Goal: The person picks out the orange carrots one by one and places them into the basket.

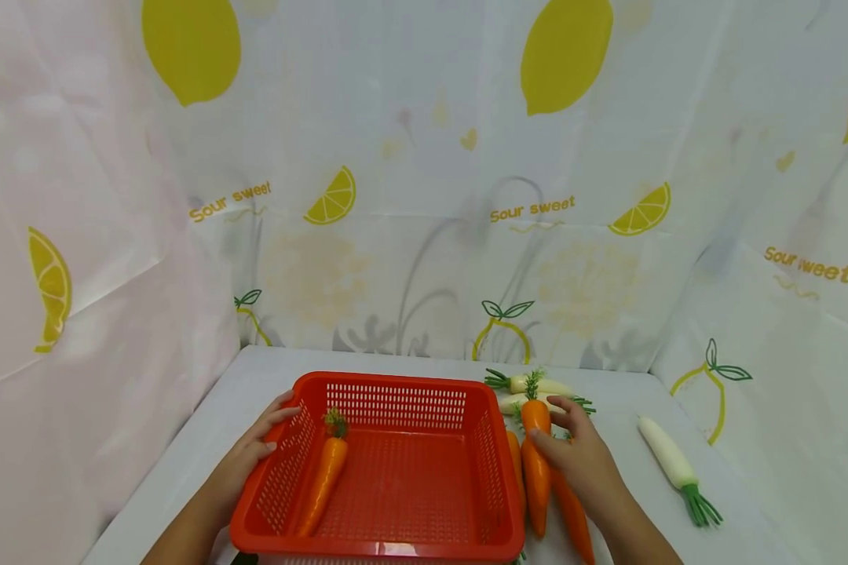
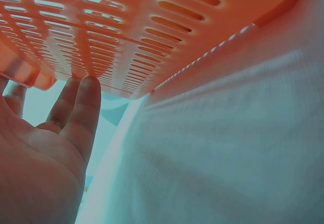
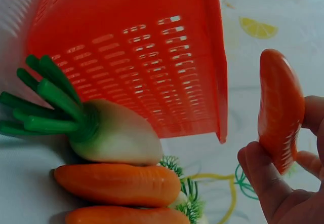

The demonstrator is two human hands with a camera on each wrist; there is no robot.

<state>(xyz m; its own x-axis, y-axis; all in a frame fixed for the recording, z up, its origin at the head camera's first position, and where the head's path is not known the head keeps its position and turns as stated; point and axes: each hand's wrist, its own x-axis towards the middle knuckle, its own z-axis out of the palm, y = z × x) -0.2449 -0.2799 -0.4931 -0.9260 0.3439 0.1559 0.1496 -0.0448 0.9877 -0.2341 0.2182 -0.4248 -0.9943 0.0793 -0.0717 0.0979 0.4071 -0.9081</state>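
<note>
The right hand's thumb and fingers pinched a glossy orange carrot (image 3: 279,102) from its sides, clear of the tabletop (image 1: 622,408). In the head view its leafy tuft pointed away from the person and its long axis ran roughly along the basket's side; how far it tilted could not be told. The red basket (image 1: 396,548) lay immediately to the left of that grip, so the right hand was the nearer one to the carrot.

The left hand (image 1: 243,451) touched the basket's left side, its fingers fairly straight and slightly apart.

The basket was stiff, shiny plastic, rectangular, with slotted walls and a rolled rim. Inside, by the left wall, lay another carrot (image 1: 325,479), smooth and tapered, tuft at the far end. Just outside the right wall sat a stubby white radish (image 3: 126,133) with thick green stalks, then more carrots (image 3: 116,183). Well to the right, a slender radish (image 1: 667,455) lay slantwise on the pale cloth.
</note>
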